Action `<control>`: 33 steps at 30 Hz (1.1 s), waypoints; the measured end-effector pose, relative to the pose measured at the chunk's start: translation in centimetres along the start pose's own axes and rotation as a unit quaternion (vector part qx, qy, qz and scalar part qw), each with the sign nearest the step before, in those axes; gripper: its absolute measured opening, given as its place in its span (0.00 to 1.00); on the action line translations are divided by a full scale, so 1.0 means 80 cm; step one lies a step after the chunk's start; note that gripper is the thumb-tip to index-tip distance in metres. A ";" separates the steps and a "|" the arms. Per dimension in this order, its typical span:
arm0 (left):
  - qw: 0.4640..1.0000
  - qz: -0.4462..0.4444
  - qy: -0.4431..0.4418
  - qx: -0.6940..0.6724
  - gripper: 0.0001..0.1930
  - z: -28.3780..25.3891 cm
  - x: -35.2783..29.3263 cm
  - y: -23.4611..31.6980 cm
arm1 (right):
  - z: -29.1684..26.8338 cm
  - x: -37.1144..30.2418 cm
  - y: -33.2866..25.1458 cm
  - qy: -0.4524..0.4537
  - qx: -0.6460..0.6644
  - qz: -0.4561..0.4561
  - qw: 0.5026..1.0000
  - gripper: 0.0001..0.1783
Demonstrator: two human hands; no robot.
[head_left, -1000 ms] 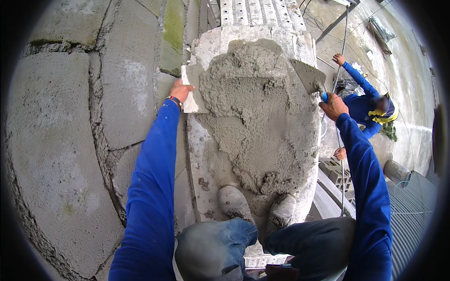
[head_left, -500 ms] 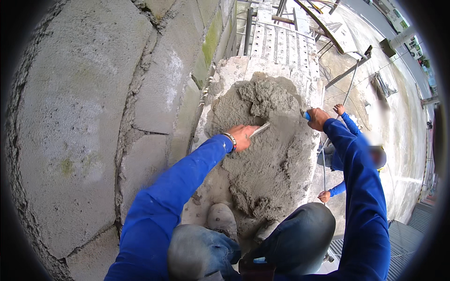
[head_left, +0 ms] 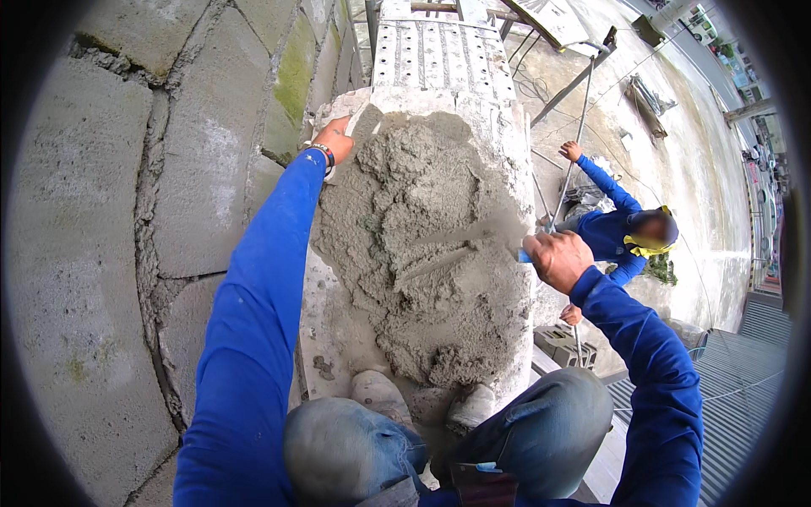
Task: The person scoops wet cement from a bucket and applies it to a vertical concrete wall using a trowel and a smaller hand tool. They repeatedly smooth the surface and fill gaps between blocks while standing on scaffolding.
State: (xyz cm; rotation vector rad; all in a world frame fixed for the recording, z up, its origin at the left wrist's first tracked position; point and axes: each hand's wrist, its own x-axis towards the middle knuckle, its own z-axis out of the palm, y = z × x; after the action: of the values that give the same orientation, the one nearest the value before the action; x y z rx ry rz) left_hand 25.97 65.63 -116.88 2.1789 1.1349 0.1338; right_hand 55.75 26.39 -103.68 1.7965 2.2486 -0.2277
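Observation:
Wet grey mortar [head_left: 422, 194] lies heaped on a mortar-caked board [head_left: 325, 296], with groove marks across its middle. My left hand [head_left: 336, 142] is closed on a flat, thin-edged plate [head_left: 363, 124] at the heap's far left edge; the plate's pale edge shows beside the fingers and its exact kind is unclear. At the right side of the heap, my right hand [head_left: 559, 260] grips the blue handle of a trowel [head_left: 525, 252]. Its blade is blurred and mortar-coloured, reaching left over the heap.
A rough block wall [head_left: 76, 253] rises close on my left. A perforated metal plank [head_left: 439, 55] extends beyond the board. Down on the right, a co-worker [head_left: 608, 228] in blue holds a long metal pole [head_left: 583, 110]. Hollow blocks [head_left: 564, 342] and corrugated sheeting [head_left: 735, 372] lie below.
My left hand has moved with the plate from mid-heap to the far left edge. My right hand, still on the trowel, has come slightly nearer. The mortar's surface has changed shape, and the view has shifted.

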 end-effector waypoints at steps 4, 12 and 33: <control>0.983 0.066 -0.173 0.010 0.23 0.005 0.054 0.074 | -0.012 0.006 0.084 0.035 0.016 0.191 0.981 0.08; 0.929 0.146 -0.325 0.097 0.21 0.083 -0.123 0.232 | 0.015 0.161 0.148 -0.006 0.011 0.231 0.973 0.09; 0.955 -0.231 -0.009 -0.188 0.16 0.026 -0.437 0.248 | 0.049 -0.142 -0.185 -0.159 0.242 0.189 0.938 0.11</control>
State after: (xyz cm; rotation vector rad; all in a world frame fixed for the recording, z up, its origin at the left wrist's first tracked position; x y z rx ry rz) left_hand 18.92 30.07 -99.40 1.5391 1.4448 0.1114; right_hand 44.09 11.36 -104.64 2.1888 1.6739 -0.9844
